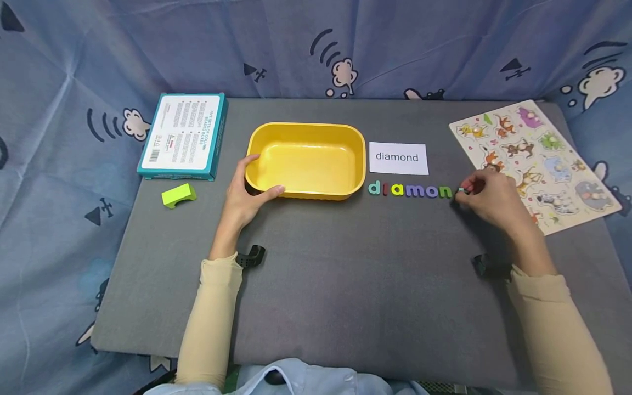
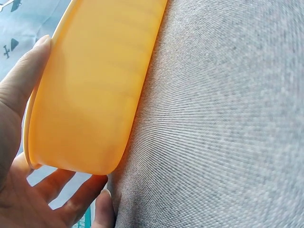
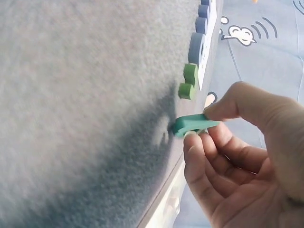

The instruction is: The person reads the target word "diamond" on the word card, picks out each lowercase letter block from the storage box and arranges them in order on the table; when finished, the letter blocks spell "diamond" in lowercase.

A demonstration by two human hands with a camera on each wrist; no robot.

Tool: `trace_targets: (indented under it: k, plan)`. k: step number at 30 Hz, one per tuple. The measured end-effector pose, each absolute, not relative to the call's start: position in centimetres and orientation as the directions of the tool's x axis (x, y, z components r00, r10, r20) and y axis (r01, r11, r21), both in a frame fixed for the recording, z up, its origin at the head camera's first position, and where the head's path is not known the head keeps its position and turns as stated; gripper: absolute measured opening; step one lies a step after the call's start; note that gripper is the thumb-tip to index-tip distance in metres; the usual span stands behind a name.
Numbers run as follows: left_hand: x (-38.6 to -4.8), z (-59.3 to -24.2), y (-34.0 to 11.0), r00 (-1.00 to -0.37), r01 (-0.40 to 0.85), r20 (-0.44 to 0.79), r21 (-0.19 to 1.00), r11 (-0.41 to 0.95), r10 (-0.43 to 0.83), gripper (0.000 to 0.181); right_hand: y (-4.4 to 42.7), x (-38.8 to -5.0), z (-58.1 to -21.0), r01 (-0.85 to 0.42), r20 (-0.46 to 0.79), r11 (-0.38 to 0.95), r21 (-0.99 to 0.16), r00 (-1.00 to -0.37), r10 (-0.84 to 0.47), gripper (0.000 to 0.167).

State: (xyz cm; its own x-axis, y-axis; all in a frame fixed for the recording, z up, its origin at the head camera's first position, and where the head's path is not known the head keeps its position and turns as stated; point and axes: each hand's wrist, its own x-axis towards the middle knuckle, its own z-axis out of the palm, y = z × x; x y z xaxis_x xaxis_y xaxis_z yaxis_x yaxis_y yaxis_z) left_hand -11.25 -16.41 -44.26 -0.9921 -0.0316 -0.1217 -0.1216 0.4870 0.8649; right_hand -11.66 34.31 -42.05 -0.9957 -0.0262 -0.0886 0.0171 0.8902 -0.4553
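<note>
At the left end of a yellow plastic tray (image 1: pixel 306 195), my left hand (image 1: pixel 242 198) holds it, the thumb on the front rim and the fingers around the end wall. My right hand (image 1: pixel 494 200) pinches a teal letter piece (image 3: pixel 190 124) between thumb and fingers, low over the table; its shape is mostly hidden. Just left of it, a green letter n (image 1: pixel 445 192) ends a row that reads d, i, a, m, o, n, starting with a teal d (image 1: pixel 374 188). Above this row lies a white card (image 1: pixel 397 167) printed "diamond".
A wooden animal puzzle board (image 1: pixel 582 219) lies at the right, partly behind the right hand. On the left are a teal-and-white box (image 1: pixel 182 134) and a lime green arched block (image 1: pixel 179 195). A patterned blue cloth (image 1: pixel 276 49) hangs behind the grey table (image 1: pixel 345 285).
</note>
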Motion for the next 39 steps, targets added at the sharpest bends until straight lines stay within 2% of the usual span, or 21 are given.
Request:
trace_targets:
  k: [10,18,29,39]
  plan:
    - [-11.3,-44.1,-16.4,-0.991,-0.133,-0.132,0.862,0.489,-0.036,0.093,35.5,-11.7,-41.2,0.03,-0.127,0.844,-0.535,-0.991,-0.046,0.018]
    - [-11.3,-44.1,-16.4,-0.992,-0.124,-0.125,0.864,0.489,-0.031,0.092,36.0,-12.0,-41.4,-0.005,-0.137,0.856,-0.518,-0.987,-0.089,0.021]
    - [-11.2,-44.1,-16.4,-0.991,-0.129,-0.128,0.862,0.491,-0.036,0.091,35.3,-11.9,-42.6,-0.014,-0.091,0.882,-0.471,-0.994,-0.064,0.02]
    - [-11.1,-44.0,-16.3,-0.991,-0.133,-0.13,0.862,0.489,-0.039,0.092,34.8,-11.8,-42.9,0.038,-0.131,0.88,-0.473,-0.991,-0.027,0.02]
